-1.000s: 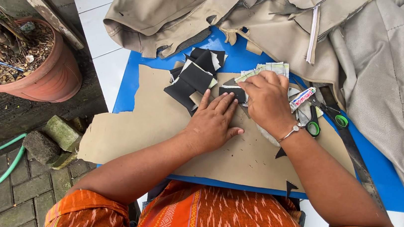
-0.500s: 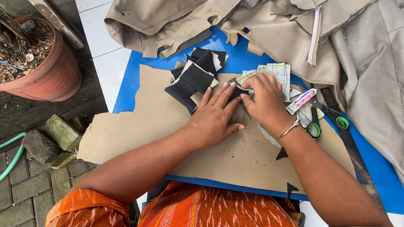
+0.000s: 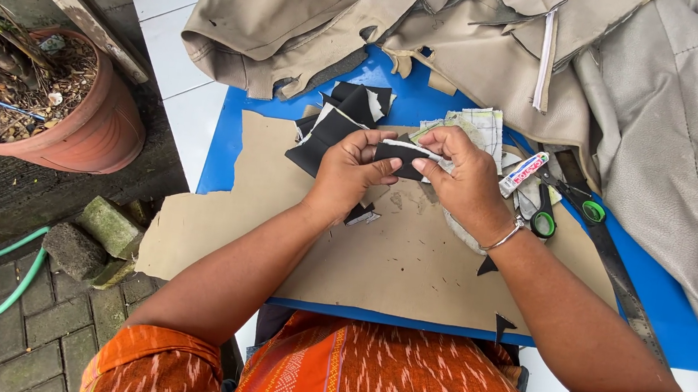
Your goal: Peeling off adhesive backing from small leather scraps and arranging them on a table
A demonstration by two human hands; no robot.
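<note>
Both hands, left hand (image 3: 350,168) and right hand (image 3: 462,175), pinch one small black fabric piece (image 3: 401,157) between closed fingertips.

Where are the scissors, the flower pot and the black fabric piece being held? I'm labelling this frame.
scissors (image 3: 547,221): head view, on the green handle loop.
flower pot (image 3: 110,123): head view, on its terracotta outer wall.
black fabric piece (image 3: 400,159): head view, on the stretch showing between both hands.

Low blue table top (image 3: 652,314), flat, carrying a large tan cardboard sheet (image 3: 411,263) at its near edge. Beyond that sheet, heaped beige fabric garments (image 3: 553,62); right of it, green-handled scissors (image 3: 559,211) and a grey metal ruler (image 3: 618,267).
</note>
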